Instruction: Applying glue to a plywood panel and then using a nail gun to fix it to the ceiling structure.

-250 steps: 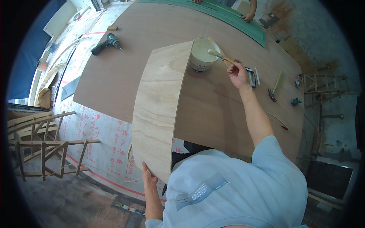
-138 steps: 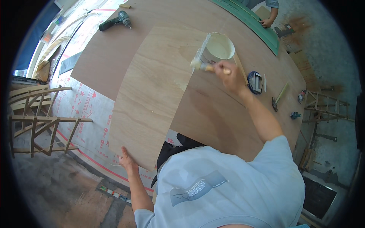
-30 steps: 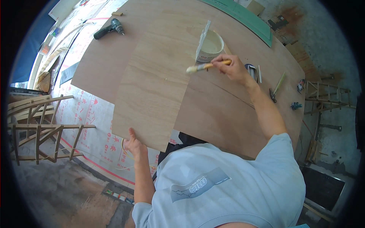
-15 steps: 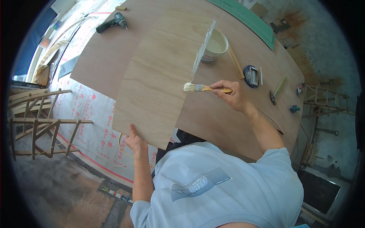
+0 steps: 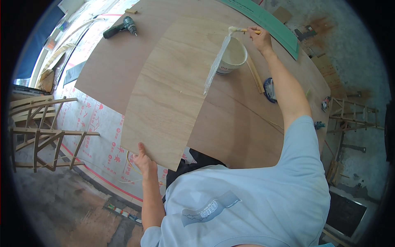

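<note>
A sheet of thin plywood (image 5: 164, 90) lies across a larger brown board (image 5: 234, 127). My left hand (image 5: 146, 162) grips its near edge, thumb on top and the other fingers underneath, out of sight. In my right hand (image 5: 261, 40) is a paintbrush (image 5: 242, 30), held by its wooden handle. The pale, loaded bristles touch the plywood's right edge near the far corner. Along that edge runs a thick white strip of paste (image 5: 214, 68). Right beside it stands a white bucket (image 5: 232, 59) with creamy paste inside, partly hidden by the plywood.
A cordless drill (image 5: 123, 28) lies at the far left of the board. Right of the bucket are a wooden strip (image 5: 255, 74) and a round dark container (image 5: 268, 89), partly behind my arm. A green panel (image 5: 263, 24) borders the far side. Wooden frames (image 5: 49, 140) stand left.
My right hand has carried the brush away from me along the plywood's right edge, to the far corner. White paste now reaches nearer me. My left hand keeps its grip.
</note>
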`<control>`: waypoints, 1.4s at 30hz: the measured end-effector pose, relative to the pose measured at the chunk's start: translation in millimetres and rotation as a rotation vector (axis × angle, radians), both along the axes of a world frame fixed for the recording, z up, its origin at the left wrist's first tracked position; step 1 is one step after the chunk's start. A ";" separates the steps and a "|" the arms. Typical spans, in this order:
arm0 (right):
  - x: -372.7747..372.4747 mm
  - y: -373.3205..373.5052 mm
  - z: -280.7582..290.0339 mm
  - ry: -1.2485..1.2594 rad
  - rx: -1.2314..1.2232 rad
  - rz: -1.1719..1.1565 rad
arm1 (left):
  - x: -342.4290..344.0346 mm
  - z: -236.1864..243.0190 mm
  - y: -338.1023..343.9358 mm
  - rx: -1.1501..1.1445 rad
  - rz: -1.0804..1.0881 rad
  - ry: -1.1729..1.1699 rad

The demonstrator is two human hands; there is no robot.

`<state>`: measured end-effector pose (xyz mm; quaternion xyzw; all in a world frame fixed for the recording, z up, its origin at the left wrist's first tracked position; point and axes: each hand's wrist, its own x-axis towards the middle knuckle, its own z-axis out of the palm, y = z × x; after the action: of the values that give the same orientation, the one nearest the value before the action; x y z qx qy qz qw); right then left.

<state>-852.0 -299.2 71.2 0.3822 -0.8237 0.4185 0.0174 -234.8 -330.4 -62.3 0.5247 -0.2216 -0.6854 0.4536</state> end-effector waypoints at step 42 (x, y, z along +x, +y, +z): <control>57.5 27.4 -39.4 -0.169 0.221 0.033 | -19.2 46.4 -35.7 0.065 -0.072 0.028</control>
<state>-794.6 -271.8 31.8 0.3585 -0.8569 0.3564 -0.1012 -254.0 -366.2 -15.9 0.5213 -0.2116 -0.7155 0.4142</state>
